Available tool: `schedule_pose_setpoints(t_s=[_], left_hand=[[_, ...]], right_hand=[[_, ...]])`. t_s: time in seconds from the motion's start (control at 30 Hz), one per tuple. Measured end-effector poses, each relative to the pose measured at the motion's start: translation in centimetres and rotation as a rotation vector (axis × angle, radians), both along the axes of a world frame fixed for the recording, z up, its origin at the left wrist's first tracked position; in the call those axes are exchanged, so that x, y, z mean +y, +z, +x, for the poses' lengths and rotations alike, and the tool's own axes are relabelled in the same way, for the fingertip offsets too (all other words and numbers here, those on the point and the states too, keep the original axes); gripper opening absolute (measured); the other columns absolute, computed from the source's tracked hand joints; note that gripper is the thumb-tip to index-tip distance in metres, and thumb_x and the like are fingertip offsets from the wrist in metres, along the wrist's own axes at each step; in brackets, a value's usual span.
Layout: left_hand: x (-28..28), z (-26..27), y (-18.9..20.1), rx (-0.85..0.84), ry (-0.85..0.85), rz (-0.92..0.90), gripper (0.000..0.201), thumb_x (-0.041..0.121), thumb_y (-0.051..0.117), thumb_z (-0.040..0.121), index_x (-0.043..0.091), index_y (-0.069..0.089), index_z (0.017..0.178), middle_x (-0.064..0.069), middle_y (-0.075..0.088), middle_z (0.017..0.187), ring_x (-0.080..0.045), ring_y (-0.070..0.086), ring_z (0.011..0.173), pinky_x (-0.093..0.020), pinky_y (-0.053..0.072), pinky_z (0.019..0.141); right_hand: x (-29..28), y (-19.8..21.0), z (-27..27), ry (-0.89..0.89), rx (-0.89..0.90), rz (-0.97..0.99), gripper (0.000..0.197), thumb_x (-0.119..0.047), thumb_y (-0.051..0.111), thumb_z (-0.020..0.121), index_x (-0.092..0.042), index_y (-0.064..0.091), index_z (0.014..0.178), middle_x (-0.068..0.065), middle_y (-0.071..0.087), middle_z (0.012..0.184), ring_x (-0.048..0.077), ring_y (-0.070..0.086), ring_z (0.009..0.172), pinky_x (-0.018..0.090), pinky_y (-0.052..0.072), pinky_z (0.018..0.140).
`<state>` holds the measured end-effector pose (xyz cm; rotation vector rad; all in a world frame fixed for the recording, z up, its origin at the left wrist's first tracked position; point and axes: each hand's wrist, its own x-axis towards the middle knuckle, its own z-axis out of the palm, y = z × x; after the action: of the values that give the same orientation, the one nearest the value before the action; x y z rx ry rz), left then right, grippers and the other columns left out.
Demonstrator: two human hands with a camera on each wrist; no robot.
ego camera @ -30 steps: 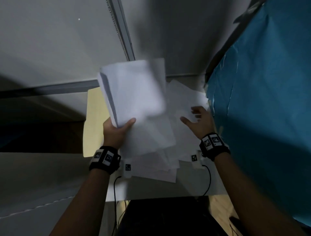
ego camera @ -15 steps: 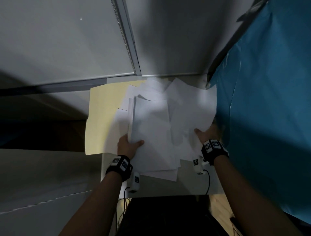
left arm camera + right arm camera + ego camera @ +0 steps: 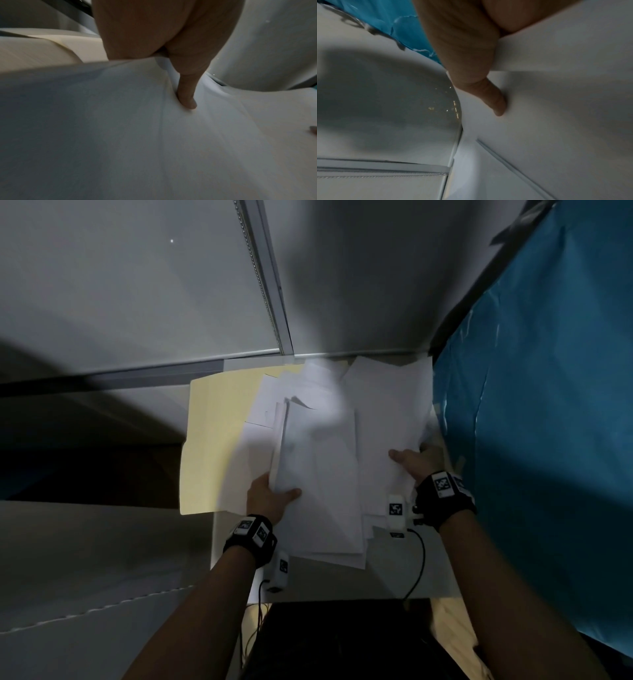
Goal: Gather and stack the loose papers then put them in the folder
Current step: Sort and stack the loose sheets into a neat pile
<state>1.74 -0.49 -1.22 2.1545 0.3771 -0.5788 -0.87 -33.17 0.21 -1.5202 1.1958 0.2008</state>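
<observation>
A loose pile of white papers [image 3: 322, 460] lies on a small table, partly over an open cream folder [image 3: 212, 440] at the left. My left hand [image 3: 274, 498] grips the near left corner of a bundle of papers [image 3: 137, 135], thumb on top and fingers hidden beneath. My right hand [image 3: 416, 462] holds the right edge of the pile, thumb lying on the sheets [image 3: 556, 108], fingers under them. The sheets are fanned and uneven.
A blue plastic sheet [image 3: 534, 440] hangs close on the right of the table [image 3: 394, 580]. A grey wall panel with a metal rail [image 3: 267, 285] rises behind. Cables hang from the wrist devices over the table's near edge. A dark gap lies left of the folder.
My left hand has lowered the raised bundle onto the pile. My right hand, open over the sheets a second ago, has slid to the right edge and taken hold of it.
</observation>
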Motion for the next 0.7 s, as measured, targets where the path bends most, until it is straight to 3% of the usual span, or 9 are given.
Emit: schedule_pose_setpoints(t_s=[0.07, 0.17, 0.27, 0.33, 0.4, 0.43, 0.53, 0.7], left_hand=[[0.0, 0.0, 0.1, -0.009, 0.017, -0.008, 0.054, 0.027, 0.097, 0.072, 0.012, 0.076, 0.120, -0.010, 0.079, 0.111, -0.029, 0.075, 0.097, -0.043, 0.063, 0.086], [0.0, -0.1, 0.2, -0.026, 0.020, -0.006, 0.051, 0.026, 0.097, 0.072, 0.012, 0.077, 0.117, -0.010, 0.079, 0.108, -0.029, 0.075, 0.096, -0.043, 0.063, 0.086], [0.0, -0.1, 0.2, -0.043, 0.026, -0.010, 0.055, 0.026, 0.098, 0.071, 0.014, 0.076, 0.119, -0.007, 0.078, 0.109, -0.026, 0.072, 0.095, -0.042, 0.062, 0.087], [-0.1, -0.1, 0.3, -0.087, 0.025, -0.007, 0.061, 0.028, 0.099, 0.069, 0.016, 0.073, 0.123, -0.001, 0.074, 0.110, -0.023, 0.069, 0.097, -0.041, 0.060, 0.087], [-0.2, 0.0, 0.0, -0.117, 0.033, -0.036, 0.060, 0.030, 0.095, 0.075, 0.015, 0.069, 0.127, -0.002, 0.073, 0.116, -0.024, 0.069, 0.100, -0.041, 0.059, 0.088], [-0.4, 0.1, 0.1, -0.119, 0.037, -0.052, 0.055, 0.026, 0.090, 0.081, 0.014, 0.067, 0.129, -0.004, 0.073, 0.118, -0.026, 0.069, 0.102, -0.040, 0.058, 0.088], [-0.8, 0.4, 0.4, -0.086, 0.020, -0.099, 0.044, 0.012, 0.076, 0.093, 0.010, 0.062, 0.134, -0.005, 0.069, 0.116, -0.029, 0.068, 0.105, -0.037, 0.054, 0.087], [-0.6, 0.9, 0.1, -0.049, 0.008, -0.090, 0.042, 0.011, 0.078, 0.088, 0.011, 0.065, 0.128, -0.007, 0.072, 0.114, -0.029, 0.069, 0.101, -0.037, 0.055, 0.085]], right_hand=[[-0.2, 0.8, -0.1, -0.006, -0.037, 0.094, 0.064, -0.012, 0.086, 0.076, 0.000, 0.059, 0.133, 0.013, 0.064, 0.130, 0.031, 0.064, 0.107, 0.049, 0.054, 0.097], [-0.2, 1.8, 0.0, 0.068, -0.070, 0.093, 0.051, -0.006, 0.085, 0.076, -0.003, 0.066, 0.123, 0.015, 0.069, 0.121, 0.033, 0.067, 0.099, 0.050, 0.057, 0.089], [-0.5, 3.7, 0.1, 0.172, -0.184, -0.174, 0.044, -0.008, 0.081, 0.079, -0.009, 0.068, 0.121, 0.002, 0.071, 0.104, 0.028, 0.070, 0.097, 0.035, 0.057, 0.081], [-0.4, 6.0, 0.1, 0.163, -0.315, -0.305, 0.031, -0.008, 0.071, 0.087, -0.017, 0.067, 0.116, -0.012, 0.069, 0.093, 0.012, 0.071, 0.086, 0.022, 0.054, 0.073], [-0.3, 8.4, 0.1, 0.092, -0.464, -0.341, 0.027, -0.010, 0.067, 0.090, -0.018, 0.065, 0.116, -0.015, 0.069, 0.096, -0.007, 0.066, 0.083, 0.016, 0.053, 0.073], [-0.4, 9.5, -0.1, 0.050, -0.536, -0.352, 0.031, -0.011, 0.068, 0.090, -0.017, 0.064, 0.120, -0.013, 0.070, 0.101, -0.008, 0.066, 0.087, 0.015, 0.053, 0.076], [-0.3, 12.8, -0.9, -0.029, -0.702, -0.394, 0.042, -0.015, 0.077, 0.087, -0.016, 0.061, 0.126, -0.005, 0.070, 0.115, 0.004, 0.068, 0.105, 0.020, 0.055, 0.088], [0.4, 14.2, -1.6, -0.041, -0.784, -0.157, 0.029, -0.004, 0.077, 0.087, 0.005, 0.067, 0.112, -0.003, 0.075, 0.096, 0.008, 0.074, 0.086, 0.021, 0.057, 0.074]])
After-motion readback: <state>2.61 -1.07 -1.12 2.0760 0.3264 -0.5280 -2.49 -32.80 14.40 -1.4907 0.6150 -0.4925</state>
